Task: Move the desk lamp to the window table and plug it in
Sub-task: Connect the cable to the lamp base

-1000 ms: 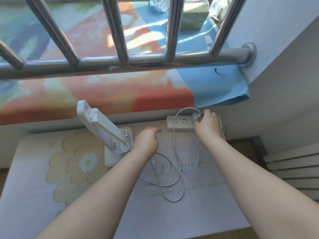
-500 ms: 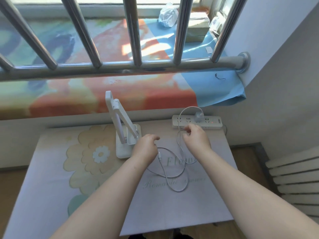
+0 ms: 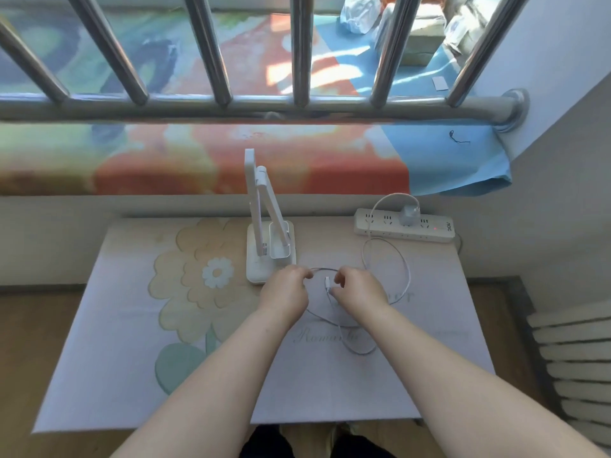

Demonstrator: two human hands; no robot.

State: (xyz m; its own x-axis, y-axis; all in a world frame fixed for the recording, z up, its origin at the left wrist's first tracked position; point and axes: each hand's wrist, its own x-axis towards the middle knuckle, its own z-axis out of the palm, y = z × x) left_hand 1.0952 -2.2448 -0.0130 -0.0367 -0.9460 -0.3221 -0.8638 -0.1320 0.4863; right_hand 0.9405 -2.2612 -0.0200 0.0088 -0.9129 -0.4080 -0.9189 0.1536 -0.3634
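The white folding desk lamp (image 3: 269,239) stands on the window table (image 3: 139,358), near its far edge at the middle. A white power strip (image 3: 380,226) lies at the far right, with a grey-white adapter (image 3: 407,215) plugged into it. From the adapter a thin white cable (image 3: 405,269) loops over the table. My right hand (image 3: 355,290) pinches the cable just behind its small free connector (image 3: 327,281). Just in front of the lamp's base, my left hand (image 3: 286,287) pinches the same cable further along.
A steel window rail (image 3: 297,104) with upright bars runs above the table's far side. Behind it lies a colourful cloth on the sill (image 3: 231,160). A white radiator (image 3: 575,365) stands at the right. The table cover carries a flower print.
My right hand has left the adapter in the power strip and come back to the cable's free end. My left hand took hold of the cable. The view has pulled back.
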